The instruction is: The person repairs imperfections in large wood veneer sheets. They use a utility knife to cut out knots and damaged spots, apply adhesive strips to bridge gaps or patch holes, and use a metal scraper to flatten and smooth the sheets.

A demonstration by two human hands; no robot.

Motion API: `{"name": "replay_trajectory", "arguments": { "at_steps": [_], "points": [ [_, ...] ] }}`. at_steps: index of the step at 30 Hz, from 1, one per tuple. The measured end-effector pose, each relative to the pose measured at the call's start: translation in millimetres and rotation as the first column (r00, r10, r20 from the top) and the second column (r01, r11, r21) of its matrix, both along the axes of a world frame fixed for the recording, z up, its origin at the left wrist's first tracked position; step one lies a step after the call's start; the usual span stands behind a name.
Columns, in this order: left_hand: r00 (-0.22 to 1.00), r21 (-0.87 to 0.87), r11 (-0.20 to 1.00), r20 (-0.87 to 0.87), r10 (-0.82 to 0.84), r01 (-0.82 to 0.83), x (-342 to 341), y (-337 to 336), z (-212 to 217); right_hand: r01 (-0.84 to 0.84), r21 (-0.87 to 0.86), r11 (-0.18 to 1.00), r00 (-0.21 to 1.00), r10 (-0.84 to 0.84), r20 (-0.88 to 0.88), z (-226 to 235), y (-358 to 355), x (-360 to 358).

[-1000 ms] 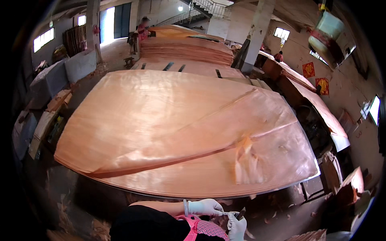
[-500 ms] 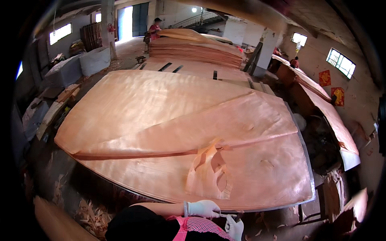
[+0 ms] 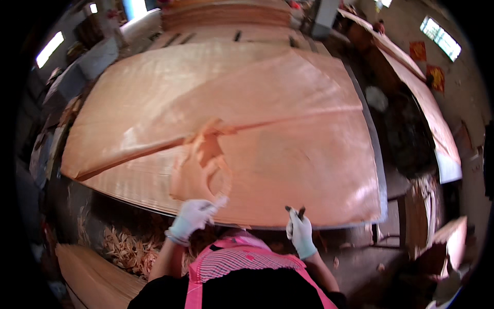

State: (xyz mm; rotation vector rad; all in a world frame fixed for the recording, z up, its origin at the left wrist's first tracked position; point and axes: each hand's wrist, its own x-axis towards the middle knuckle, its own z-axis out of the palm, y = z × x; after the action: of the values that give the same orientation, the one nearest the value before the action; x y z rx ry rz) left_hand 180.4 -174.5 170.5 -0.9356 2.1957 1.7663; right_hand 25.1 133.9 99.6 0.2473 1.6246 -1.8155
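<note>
A wide stack of thin reddish-tan wood veneer sheets (image 3: pixel 303 170) spreads before me, its top sheet folded back along a slanting line. A loose, torn veneer piece (image 3: pixel 188 180) with ragged holes lies on it, left of the middle. My left hand (image 3: pixel 193 216), in a white glove, is at the near edge of this piece, fingers bent together. Something pale shows at its fingertips, too blurred to name. My right hand (image 3: pixel 300 234), also gloved, is closed round a small dark tool (image 3: pixel 295 211) at the stack's near edge; its kind is unclear.
Veneer shavings (image 3: pixel 128 247) lie heaped below the stack at the left, beside a curved wood bundle (image 3: pixel 98 273). Upright wood pieces (image 3: pixel 424 211) stand at the right. Another long veneer stack (image 3: pixel 417 103) runs along the right wall. A taller veneer pile (image 3: pixel 226 15) stands at the back.
My hands were close together at the near edge; they have parted, the left one going left to the torn piece. The view has tipped down and shifted.
</note>
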Motion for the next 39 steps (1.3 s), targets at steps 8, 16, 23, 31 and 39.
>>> {"name": "replay_trajectory", "arguments": {
  "at_steps": [8,16,23,31,39],
  "points": [
    [0.944,0.084,0.958,-0.163,0.285,-0.275,-76,-10,4,-0.179,0.24,0.954,0.965,0.218,-0.148,-30,17,-113],
    [0.976,0.359,0.924,-0.118,0.184,-0.131,-188,53,-29,-0.129,0.794,0.595,0.196,0.8,-0.568,-71,-16,-242],
    [0.92,0.508,0.804,-0.055,0.388,-0.309,-223,84,-74,-0.043,0.957,0.288,-0.229,0.929,-0.29,-72,-49,-301],
    [0.898,0.454,0.798,0.009,0.441,-0.396,-280,101,-123,-0.131,0.927,0.353,-0.275,0.885,-0.376,-98,-56,-324],
    [0.938,0.354,0.871,0.062,0.342,-0.341,-349,113,-166,-0.213,0.885,0.415,-0.265,0.847,-0.461,-99,-50,-328]
  ]
}}
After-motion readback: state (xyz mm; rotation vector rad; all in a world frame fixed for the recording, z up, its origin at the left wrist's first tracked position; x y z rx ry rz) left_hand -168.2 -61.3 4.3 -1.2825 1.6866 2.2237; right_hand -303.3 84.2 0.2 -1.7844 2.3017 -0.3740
